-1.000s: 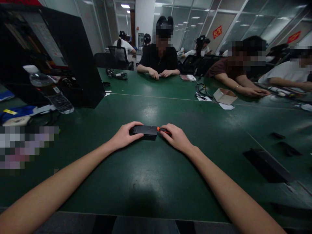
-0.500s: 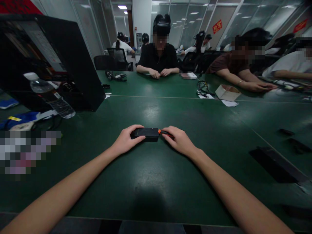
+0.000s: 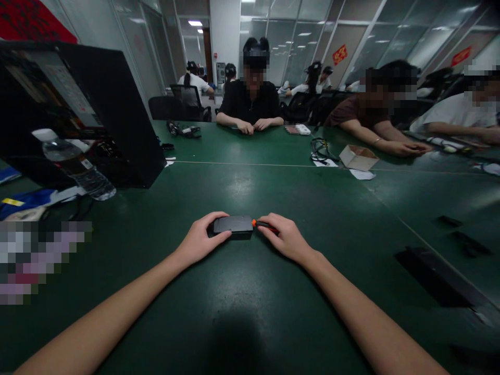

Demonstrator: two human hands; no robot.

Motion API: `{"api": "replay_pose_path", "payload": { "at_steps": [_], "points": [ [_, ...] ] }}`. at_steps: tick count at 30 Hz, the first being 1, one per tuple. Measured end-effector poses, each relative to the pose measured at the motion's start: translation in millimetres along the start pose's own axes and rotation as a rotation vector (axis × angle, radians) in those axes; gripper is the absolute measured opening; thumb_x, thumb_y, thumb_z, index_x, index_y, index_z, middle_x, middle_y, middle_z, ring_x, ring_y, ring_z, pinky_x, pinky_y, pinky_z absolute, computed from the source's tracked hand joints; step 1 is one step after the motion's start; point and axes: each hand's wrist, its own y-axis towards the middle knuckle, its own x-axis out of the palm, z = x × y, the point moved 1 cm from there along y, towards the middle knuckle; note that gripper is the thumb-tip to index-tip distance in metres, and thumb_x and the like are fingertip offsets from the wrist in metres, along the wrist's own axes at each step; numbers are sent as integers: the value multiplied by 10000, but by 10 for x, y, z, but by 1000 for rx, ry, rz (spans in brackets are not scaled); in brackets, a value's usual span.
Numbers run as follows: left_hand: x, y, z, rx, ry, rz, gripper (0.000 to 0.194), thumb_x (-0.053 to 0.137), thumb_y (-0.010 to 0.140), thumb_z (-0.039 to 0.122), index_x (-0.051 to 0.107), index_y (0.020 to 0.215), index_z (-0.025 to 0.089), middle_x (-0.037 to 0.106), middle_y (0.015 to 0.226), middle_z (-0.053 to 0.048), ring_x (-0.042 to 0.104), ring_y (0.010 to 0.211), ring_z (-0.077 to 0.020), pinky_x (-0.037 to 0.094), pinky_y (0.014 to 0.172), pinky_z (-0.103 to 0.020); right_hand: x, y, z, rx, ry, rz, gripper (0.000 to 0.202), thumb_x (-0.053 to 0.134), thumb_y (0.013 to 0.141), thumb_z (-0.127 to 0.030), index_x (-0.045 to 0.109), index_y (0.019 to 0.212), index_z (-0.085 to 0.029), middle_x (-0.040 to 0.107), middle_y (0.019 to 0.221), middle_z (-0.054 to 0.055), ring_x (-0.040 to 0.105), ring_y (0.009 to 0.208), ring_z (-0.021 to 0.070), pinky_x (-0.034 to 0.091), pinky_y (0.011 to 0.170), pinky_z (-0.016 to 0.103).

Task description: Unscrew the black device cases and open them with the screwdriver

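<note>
A small black box (image 3: 239, 227) lies on the green table (image 3: 242, 281), in front of me at the middle of the view. My left hand (image 3: 203, 237) grips its left end, thumb along the near side and fingers behind. Just right of the box, my right hand (image 3: 284, 235) is closed around a black and orange tool (image 3: 267, 226). The tool's orange tip meets or nearly meets the box's right end; contact is too small to tell.
At the left stand a black computer case (image 3: 128, 125) and a plastic bottle (image 3: 80, 166). Black parts (image 3: 435, 276) lie at the right. Farther back are a small open carton (image 3: 358, 158), cables (image 3: 323, 150) and a person (image 3: 252, 104) seated opposite.
The whole view has tilted up a little, so everything sits lower in the picture. Both hands keep the same hold on the box and the tool.
</note>
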Motion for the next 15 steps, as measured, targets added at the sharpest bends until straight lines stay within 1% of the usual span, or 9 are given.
{"api": "replay_pose_path", "payload": {
  "at_steps": [4,9,15],
  "points": [
    [14,-3,-1,11,-13,5,403,707,851,392,652,1207,211,716,1200,-90,677,1082,-282,518,979,-407,1,-3,9,0,12,6,241,507,1026,-370,667,1117,-215,685,931,67,642,837,184,514,773,322],
    [23,-5,-49,23,-38,7,420,709,862,407,650,1231,215,709,1227,-94,667,1116,-281,510,996,-412,-9,-3,-7,-15,10,-2,224,511,1026,-343,660,1125,-208,686,942,71,646,836,182,517,765,323],
    [24,-9,-70,-6,-39,16,412,698,870,393,647,1242,222,716,1219,-88,677,1099,-275,521,987,-411,-16,1,-10,-19,0,-35,238,490,1034,-348,657,1136,-212,685,947,73,648,836,184,525,767,331]
  ]
}}
